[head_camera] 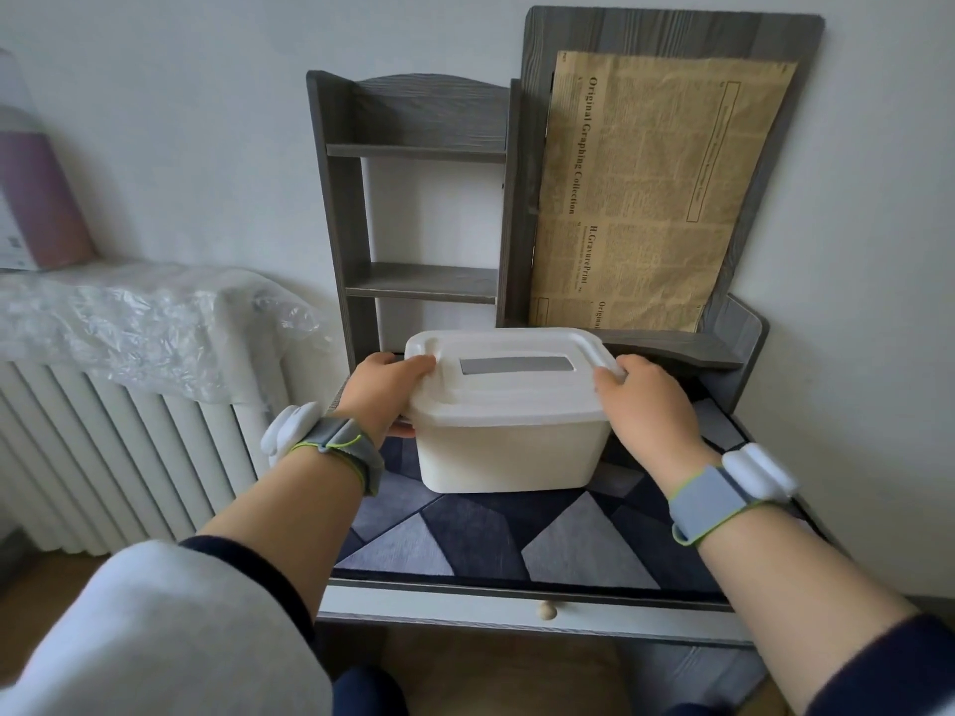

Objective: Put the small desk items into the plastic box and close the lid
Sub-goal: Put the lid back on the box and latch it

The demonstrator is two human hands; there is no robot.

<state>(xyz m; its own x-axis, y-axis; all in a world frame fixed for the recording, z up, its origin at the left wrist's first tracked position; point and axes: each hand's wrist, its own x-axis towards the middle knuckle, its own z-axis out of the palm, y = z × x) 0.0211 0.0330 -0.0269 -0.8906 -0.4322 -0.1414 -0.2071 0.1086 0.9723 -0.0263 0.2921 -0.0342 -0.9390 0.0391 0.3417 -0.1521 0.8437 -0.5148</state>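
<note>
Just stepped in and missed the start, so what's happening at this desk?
A person stands at a small desk with both hands on a white plastic box. The left hand and the right hand each grip an end of the lid, which sits on top of the box. The box rests on a blue patterned mat. No loose small items show on the desk, and the grey shelf behind looks bare.

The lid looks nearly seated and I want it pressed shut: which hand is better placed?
Neither clearly: left hand and right hand grip opposite ends of the lid.
</note>
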